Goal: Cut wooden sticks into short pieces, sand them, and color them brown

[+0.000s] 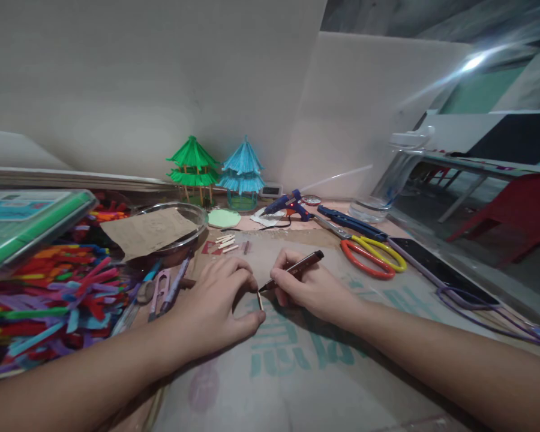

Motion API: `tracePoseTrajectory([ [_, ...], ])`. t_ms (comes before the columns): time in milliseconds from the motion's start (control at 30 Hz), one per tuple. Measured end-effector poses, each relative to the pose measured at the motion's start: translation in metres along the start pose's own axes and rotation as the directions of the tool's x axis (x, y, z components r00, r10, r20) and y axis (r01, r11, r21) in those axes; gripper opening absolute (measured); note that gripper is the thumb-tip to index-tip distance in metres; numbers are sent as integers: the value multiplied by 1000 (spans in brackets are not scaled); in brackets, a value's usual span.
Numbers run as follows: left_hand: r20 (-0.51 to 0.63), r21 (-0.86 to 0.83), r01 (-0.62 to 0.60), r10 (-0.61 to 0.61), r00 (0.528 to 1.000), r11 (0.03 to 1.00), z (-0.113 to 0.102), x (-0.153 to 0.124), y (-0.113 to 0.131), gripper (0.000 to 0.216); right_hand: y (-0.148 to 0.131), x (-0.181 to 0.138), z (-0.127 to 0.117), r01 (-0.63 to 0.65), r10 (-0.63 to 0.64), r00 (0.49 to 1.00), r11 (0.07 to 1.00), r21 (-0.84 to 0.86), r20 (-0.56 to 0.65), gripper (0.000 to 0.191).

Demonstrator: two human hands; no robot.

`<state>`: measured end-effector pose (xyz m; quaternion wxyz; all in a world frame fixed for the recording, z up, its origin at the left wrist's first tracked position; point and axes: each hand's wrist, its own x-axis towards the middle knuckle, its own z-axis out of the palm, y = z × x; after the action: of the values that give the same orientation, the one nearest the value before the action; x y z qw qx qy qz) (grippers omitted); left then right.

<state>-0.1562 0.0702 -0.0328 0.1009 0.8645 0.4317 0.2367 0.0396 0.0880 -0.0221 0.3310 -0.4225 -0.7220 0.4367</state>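
Observation:
Between thumb and fingers, my left hand (pixel 227 297) steadies a short thin wooden stick (pixel 260 301) over the cardboard sheet (pixel 234 384). My right hand (pixel 312 285) grips a dark marker pen (pixel 299 270), its tip at the upper end of the stick. Whether the tip touches the wood I cannot tell. Just beyond my left hand lies a small pile of short pale sticks (pixel 225 241). Two small pagoda models, one green (pixel 192 171) and one blue (pixel 243 174), stand at the back by the wall.
Colourful pipe cleaners (pixel 67 306) heap up at the left beside a plastic case (pixel 31 225). A glue gun (pixel 290 206) rests at the back. Scissors (pixel 373 257), a utility knife (pixel 351 222), a phone (pixel 441 270) and a clear bottle (pixel 382 180) line the right side.

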Motion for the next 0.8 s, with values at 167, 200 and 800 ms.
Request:
tracePoseTrajectory([
  [167,18,-11,-12,13,1000,1000,0,1,-1,16,0,0,1,2,-2,1000,1000,8,-1,17],
  [200,18,-12,-15,15,1000,1000,0,1,-2,16,1,0,1,-5,5,1000,1000,13,0,16],
  [800,31,-21,-3,3,1000,1000,1,1,-3,18,2,0,1,-11,8,998,999,47,66,15],
])
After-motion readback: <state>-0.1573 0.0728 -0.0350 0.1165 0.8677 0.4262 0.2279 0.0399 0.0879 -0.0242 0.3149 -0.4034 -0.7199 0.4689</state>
